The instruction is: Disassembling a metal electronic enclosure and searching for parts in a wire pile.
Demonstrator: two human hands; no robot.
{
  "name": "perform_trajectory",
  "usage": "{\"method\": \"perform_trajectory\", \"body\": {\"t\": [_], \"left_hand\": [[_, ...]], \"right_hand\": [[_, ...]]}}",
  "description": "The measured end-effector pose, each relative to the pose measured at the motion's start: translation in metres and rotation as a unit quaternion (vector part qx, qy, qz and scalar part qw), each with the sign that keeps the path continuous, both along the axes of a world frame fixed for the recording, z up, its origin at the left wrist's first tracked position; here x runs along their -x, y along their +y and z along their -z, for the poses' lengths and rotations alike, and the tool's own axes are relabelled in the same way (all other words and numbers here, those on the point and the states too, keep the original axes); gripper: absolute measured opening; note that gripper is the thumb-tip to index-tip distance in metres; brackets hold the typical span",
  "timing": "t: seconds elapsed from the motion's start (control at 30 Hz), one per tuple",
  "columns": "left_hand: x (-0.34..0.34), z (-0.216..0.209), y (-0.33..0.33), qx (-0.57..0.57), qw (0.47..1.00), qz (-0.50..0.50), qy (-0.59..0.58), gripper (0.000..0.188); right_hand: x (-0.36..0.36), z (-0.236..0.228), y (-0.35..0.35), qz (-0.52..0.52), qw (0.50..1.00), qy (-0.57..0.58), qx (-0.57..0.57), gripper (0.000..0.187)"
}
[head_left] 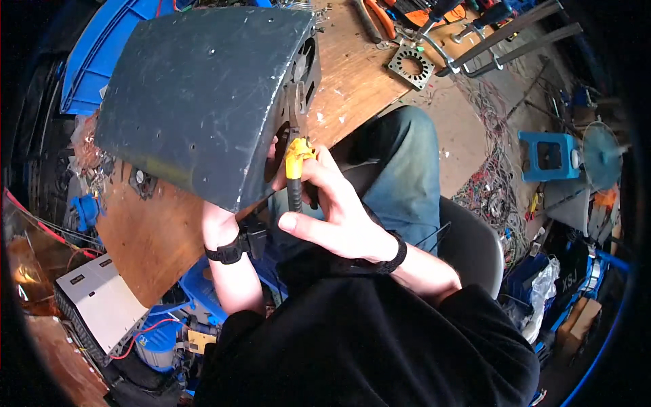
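Observation:
A large dark grey metal case (203,88), scuffed and dotted with small holes, stands tilted over the wooden table. A fan (305,61) shows in its right side. My left hand (220,220) reaches behind the case's lower edge; most of its fingers are hidden, but a fingertip shows by the opening in the side, and it seems to hold the case. In my right hand (332,203) is a pair of pliers (296,146) with yellow and black handles. Its jaws point away from me, against the case's right side, and my thumb sticks out from the handles.
The wooden table (352,88) carries a square metal fan grille (411,66), orange-handled pliers (380,17) and bar clamps (502,44). Blue bins (102,54) stand at the far left. Tangled wires (491,156) cover the floor near a blue stool (549,156).

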State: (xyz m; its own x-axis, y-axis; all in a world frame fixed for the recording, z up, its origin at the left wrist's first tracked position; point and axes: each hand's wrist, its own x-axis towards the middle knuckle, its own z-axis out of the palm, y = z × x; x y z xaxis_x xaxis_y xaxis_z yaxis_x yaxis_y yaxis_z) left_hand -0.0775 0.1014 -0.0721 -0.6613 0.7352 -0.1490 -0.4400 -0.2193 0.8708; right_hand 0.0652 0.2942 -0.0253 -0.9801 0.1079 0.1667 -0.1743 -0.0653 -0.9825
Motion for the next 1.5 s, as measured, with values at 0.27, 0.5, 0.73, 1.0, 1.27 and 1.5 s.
{"method": "perform_trajectory", "body": {"t": [0.27, 0.5, 0.73, 1.0, 1.27, 1.5], "left_hand": [[0.002, 0.001, 0.003, -0.031, 0.999, 0.018, -0.009, 0.045], [-0.007, -0.005, 0.006, -0.021, 1.0, -0.013, -0.02, 0.041], [-0.004, -0.004, 0.012, 0.011, 0.996, -0.037, 0.083, 0.041], [0.003, -0.001, 0.011, 0.032, 0.994, -0.015, 0.108, 0.041], [0.003, -0.005, 0.019, 0.024, 0.994, -0.028, 0.101, 0.039], [0.012, -0.003, 0.016, -0.004, 0.999, 0.011, 0.042, 0.034]], "right_hand": [[0.009, 0.009, -0.003, 0.059, 0.998, 0.016, -0.027, 0.044], [0.012, 0.002, -0.001, 0.046, 0.999, -0.015, -0.026, 0.039], [0.021, 0.014, -0.013, 0.078, 0.99, 0.078, -0.092, 0.025], [0.008, 0.029, -0.009, 0.175, 0.982, 0.064, -0.038, 0.04], [0.015, 0.017, 0.009, 0.168, 0.985, -0.01, -0.037, 0.097], [0.023, -0.012, 0.082, 0.065, 0.923, 0.004, -0.379, 0.076]]}}
